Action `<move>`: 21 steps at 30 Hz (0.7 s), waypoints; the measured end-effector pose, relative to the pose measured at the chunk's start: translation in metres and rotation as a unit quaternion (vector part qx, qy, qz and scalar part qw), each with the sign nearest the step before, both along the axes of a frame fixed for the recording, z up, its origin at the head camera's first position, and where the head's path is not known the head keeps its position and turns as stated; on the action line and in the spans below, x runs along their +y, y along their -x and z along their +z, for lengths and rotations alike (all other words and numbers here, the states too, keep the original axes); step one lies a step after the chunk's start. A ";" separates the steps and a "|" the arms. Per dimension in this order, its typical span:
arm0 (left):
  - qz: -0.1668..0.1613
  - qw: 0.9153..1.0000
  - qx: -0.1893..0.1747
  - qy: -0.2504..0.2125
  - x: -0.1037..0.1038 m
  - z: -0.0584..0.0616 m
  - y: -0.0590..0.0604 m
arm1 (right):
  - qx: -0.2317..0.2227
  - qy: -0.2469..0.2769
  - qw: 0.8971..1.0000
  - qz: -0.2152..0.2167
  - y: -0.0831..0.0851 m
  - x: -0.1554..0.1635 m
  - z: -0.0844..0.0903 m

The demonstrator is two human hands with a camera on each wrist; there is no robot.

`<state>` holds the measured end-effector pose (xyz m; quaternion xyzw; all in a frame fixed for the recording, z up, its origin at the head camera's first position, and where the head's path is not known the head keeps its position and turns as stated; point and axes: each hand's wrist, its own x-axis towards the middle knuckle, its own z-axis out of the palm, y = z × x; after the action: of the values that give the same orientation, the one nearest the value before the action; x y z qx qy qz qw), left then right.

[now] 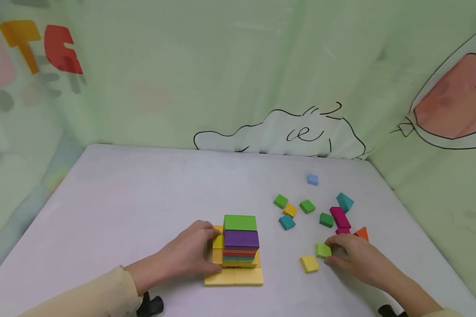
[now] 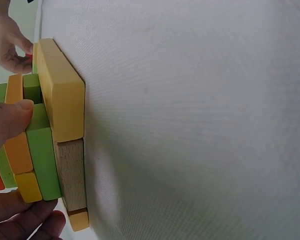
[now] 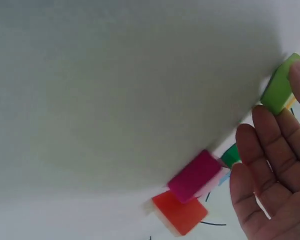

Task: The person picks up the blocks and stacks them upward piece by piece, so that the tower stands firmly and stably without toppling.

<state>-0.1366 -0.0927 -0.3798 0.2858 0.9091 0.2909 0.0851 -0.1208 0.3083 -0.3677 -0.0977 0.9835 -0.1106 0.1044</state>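
Under the left hand (image 1: 190,255), stack's (image 1: 239,242) side.

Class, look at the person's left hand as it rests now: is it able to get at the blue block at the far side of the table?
Probably not as things stand: the left hand grips the stack, and the blue block lies far off beyond the right hand.

The left hand (image 1: 190,255) hides the block stack's (image 1: 239,246) left side.

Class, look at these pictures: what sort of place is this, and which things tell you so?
Probably a children's play corner: bright cartoon-printed curtains, a white table, and a stack of coloured wooden blocks with loose ones beside it.
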 end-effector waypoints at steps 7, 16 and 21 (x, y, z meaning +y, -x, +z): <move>-0.005 1.000 0.007 -0.001 -0.001 -0.003 0.002 | 0.128 0.041 0.987 0.083 0.014 -0.041 0.041; -0.005 1.000 -0.005 -0.016 -0.002 -0.006 0.004 | 0.146 0.089 0.962 0.213 0.035 -0.137 0.092; -0.003 1.000 -0.012 -0.013 -0.003 -0.005 0.004 | 0.101 0.065 0.964 0.236 0.040 -0.165 0.096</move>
<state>-0.1411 -0.0956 -0.3847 0.2859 0.9032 0.3062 0.0931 -0.1608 0.1437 -0.2715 -0.3439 0.9288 -0.1364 0.0207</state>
